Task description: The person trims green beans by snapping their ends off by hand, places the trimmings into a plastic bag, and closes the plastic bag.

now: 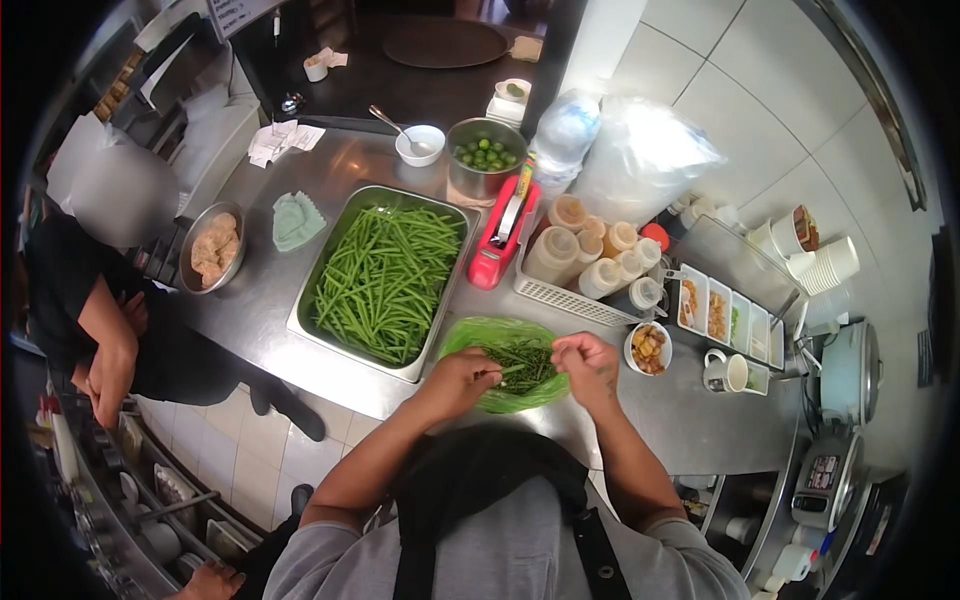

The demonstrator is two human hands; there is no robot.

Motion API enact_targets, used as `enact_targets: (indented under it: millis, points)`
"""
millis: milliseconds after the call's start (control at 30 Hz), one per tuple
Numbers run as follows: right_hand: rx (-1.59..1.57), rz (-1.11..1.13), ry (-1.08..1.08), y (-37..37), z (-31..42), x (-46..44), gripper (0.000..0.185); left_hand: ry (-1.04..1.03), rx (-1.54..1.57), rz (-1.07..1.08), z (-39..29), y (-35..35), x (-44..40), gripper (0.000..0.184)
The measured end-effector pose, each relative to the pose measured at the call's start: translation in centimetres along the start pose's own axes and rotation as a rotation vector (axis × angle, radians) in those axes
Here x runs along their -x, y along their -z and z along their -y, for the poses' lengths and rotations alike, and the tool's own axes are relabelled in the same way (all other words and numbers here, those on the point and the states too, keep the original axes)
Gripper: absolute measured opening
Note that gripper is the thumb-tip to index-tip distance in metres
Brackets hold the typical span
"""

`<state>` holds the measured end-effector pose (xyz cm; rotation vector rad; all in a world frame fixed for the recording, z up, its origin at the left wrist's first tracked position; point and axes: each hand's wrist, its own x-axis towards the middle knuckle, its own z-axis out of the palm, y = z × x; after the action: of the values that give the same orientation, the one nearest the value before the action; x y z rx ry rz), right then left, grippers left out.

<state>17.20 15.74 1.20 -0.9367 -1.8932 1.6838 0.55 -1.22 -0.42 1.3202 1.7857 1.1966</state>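
Observation:
Both of my hands are over a green plastic bag (515, 402) that lies open on the steel counter with dark green stems and trimmings (527, 362) in it. At the bag's left side, my left hand (463, 382) is closed, with a small piece of green bean between thumb and fingers. My right hand (588, 368) is pinched at the bag's right edge; what it holds, if anything, is too small to make out. Just left of the bag stands a deep steel tray (297, 318) full of long green beans (385, 275).
Behind the bag are a red tape dispenser (492, 252) and a white basket (570, 300) of sauce bottles. A small bowl (648, 349) and a mug (727, 372) stand to the right. At the left, a person (100, 330) stands beside a metal bowl (213, 248).

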Motion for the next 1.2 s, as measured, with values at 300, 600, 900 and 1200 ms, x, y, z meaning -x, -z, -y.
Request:
enact_targets:
  millis: [300, 600, 900, 1200]
  points:
    - [0.173, 0.294, 0.089, -1.9, -0.7, 1.2, 0.027, 0.174, 0.843, -0.23, 0.2, 0.3, -1.1, 0.006]
    - [0.37, 0.163, 0.342, -2.9, 0.0, 1.4, 0.006, 0.091, 0.907, -0.117, 3.5, -2.8, -0.9, 0.018]
    - [-0.321, -0.063, -0.182, -2.8, -0.5, -1.7, 0.007, -0.347, 0.416, -0.307, -0.6, -2.9, -0.5, 0.019]
    - [0.841, 0.325, 0.213, -2.6, -3.0, 0.4, 0.051, 0.229, -0.118, -0.909, 2.5, 10.5, 0.6, 0.014]
